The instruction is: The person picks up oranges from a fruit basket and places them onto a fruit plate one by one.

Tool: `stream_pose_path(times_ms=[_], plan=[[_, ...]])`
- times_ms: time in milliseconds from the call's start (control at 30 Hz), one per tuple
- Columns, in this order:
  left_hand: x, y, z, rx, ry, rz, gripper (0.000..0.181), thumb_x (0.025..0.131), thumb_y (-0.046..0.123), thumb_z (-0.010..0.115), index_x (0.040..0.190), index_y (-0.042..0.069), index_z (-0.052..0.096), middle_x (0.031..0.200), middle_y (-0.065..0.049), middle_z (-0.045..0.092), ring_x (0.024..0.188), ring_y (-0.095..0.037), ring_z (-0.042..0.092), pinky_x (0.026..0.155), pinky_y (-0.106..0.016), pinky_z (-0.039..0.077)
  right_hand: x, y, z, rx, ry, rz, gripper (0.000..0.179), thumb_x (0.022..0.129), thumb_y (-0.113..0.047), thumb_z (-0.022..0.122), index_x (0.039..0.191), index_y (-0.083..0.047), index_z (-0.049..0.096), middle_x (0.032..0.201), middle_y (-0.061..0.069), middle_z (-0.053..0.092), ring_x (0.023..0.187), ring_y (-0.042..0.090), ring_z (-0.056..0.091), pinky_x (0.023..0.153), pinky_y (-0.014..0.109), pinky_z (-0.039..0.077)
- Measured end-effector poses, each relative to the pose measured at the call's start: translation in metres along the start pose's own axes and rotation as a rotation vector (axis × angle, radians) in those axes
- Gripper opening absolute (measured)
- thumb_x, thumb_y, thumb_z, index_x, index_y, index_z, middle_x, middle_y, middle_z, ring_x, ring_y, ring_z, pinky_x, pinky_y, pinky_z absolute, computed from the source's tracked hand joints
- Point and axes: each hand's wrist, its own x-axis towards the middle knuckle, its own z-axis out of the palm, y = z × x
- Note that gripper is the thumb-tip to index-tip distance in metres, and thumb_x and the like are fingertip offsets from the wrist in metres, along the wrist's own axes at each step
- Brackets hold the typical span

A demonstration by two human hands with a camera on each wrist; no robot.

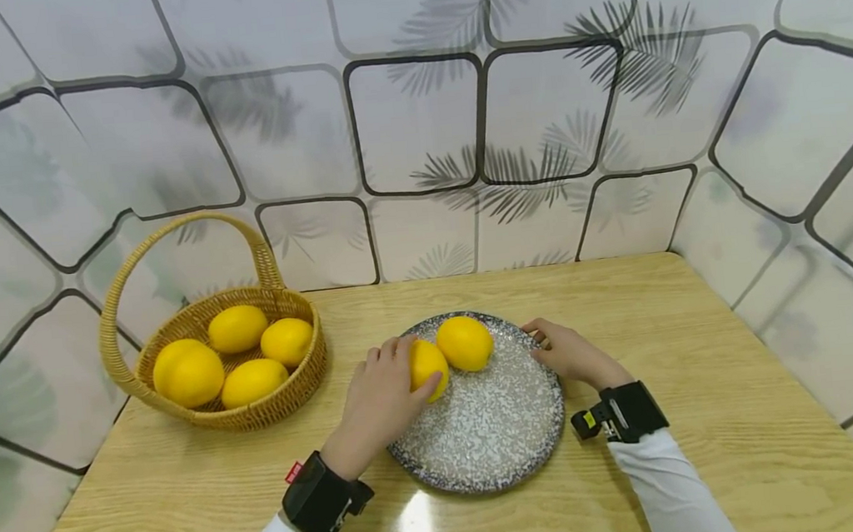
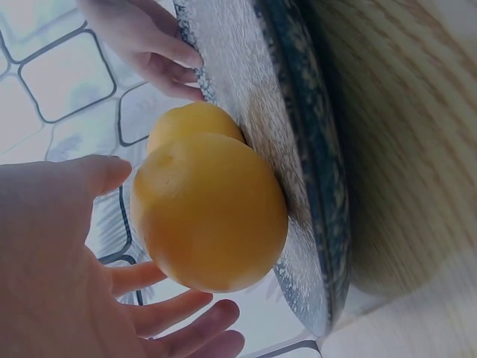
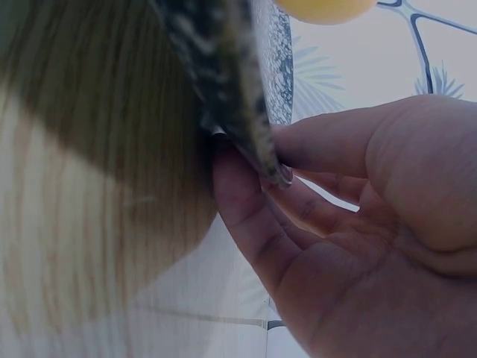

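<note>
A speckled grey plate with a dark rim lies on the table and bears two lemons. The nearer lemon sits on the plate's left part, beside the farther lemon. Around the nearer one, my left hand has its fingers spread and loosely bent; in the left wrist view the thumb stands slightly off its skin, and whether the fingertips behind it touch cannot be seen. At the plate's right edge, my right hand pinches the rim, thumb above and fingers underneath.
Left of the plate stands a wicker basket with a tall handle and several lemons inside. The wooden table meets a wall covering with leaf patterns at the back and sides.
</note>
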Motion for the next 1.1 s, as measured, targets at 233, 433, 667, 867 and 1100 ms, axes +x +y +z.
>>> stream_pose_path(times_ms=[233, 433, 667, 867, 1100], plan=[[0.000, 0.002, -0.003, 0.013, -0.026, -0.021, 0.070, 0.093, 0.055, 0.049, 0.143, 0.007, 0.044, 0.137, -0.020, 0.055, 0.118, -0.037, 0.052, 0.098, -0.054, 0.049, -0.002, -0.002, -0.001, 0.000, 0.004, 0.008, 0.045, 0.098, -0.008, 0.048, 0.142, 0.000, 0.042, 0.132, 0.032, 0.053, 0.115, 0.041, 0.053, 0.093, 0.055, 0.050], [0.002, 0.000, -0.004, 0.005, -0.039, -0.043, 0.069, 0.093, 0.054, 0.049, 0.143, 0.007, 0.043, 0.139, -0.020, 0.054, 0.120, -0.037, 0.051, 0.101, -0.054, 0.048, -0.002, 0.000, -0.002, -0.004, 0.016, -0.005, 0.045, 0.098, -0.008, 0.048, 0.141, 0.000, 0.043, 0.131, 0.033, 0.054, 0.113, 0.041, 0.054, 0.092, 0.055, 0.051], [-0.001, -0.007, -0.010, -0.036, -0.011, -0.061, 0.066, 0.094, 0.051, 0.049, 0.143, 0.006, 0.045, 0.138, -0.021, 0.054, 0.121, -0.038, 0.050, 0.101, -0.055, 0.046, -0.003, -0.001, 0.000, -0.010, 0.014, -0.017, 0.044, 0.097, -0.008, 0.049, 0.140, 0.001, 0.044, 0.130, 0.033, 0.054, 0.112, 0.041, 0.055, 0.091, 0.056, 0.051], [-0.004, -0.018, -0.026, -0.022, 0.060, -0.067, 0.065, 0.096, 0.051, 0.046, 0.140, 0.005, 0.048, 0.136, -0.022, 0.057, 0.120, -0.040, 0.052, 0.099, -0.055, 0.049, -0.003, -0.002, -0.001, -0.010, 0.013, -0.014, 0.045, 0.098, -0.008, 0.049, 0.141, 0.001, 0.043, 0.131, 0.033, 0.054, 0.113, 0.042, 0.055, 0.091, 0.056, 0.051], [-0.013, -0.038, -0.039, 0.027, 0.118, -0.097, 0.061, 0.096, 0.048, 0.049, 0.136, 0.003, 0.051, 0.131, -0.023, 0.061, 0.116, -0.041, 0.054, 0.097, -0.056, 0.049, -0.003, -0.005, -0.003, -0.010, 0.014, -0.013, 0.045, 0.098, -0.008, 0.049, 0.141, 0.001, 0.043, 0.131, 0.033, 0.054, 0.114, 0.042, 0.055, 0.091, 0.055, 0.051]])
